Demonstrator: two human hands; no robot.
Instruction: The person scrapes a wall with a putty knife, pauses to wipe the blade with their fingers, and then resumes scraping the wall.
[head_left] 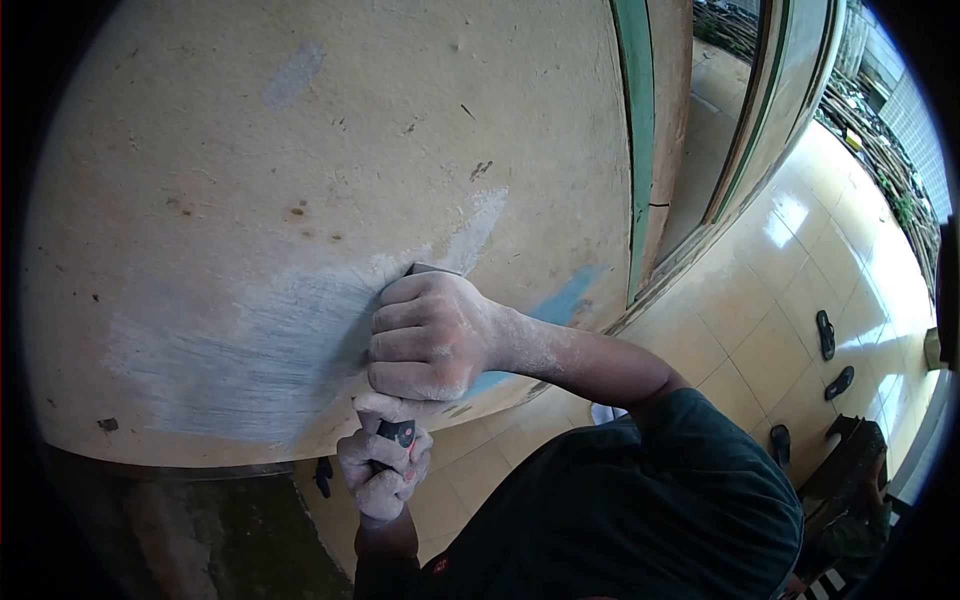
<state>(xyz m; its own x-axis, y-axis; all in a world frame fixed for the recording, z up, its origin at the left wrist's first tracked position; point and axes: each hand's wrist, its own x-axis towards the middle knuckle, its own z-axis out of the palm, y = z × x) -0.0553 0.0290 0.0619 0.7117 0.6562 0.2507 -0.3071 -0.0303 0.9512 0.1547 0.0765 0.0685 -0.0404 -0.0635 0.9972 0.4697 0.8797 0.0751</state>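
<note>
My right hand [430,337], dusted white, is closed in a fist against the wall [400,120]. A dark flat edge of a scraper [436,268] shows above its knuckles, touching the wall. Just below, my left hand [383,462] is closed around the black and red handle [398,432] of the tool. Most of the scraper between the two fists is hidden. Left of my hands spreads a whitish, streaked scraped patch [240,350], with a narrower pale strip running up to the right.
A green-edged door frame [632,150] stands right of the wall. Shiny tiles [770,350] cover the floor, with several dark sandals [825,335] on it. A dark chair-like object [850,460] is at lower right. Sticks [870,120] lie piled beyond the tiles.
</note>
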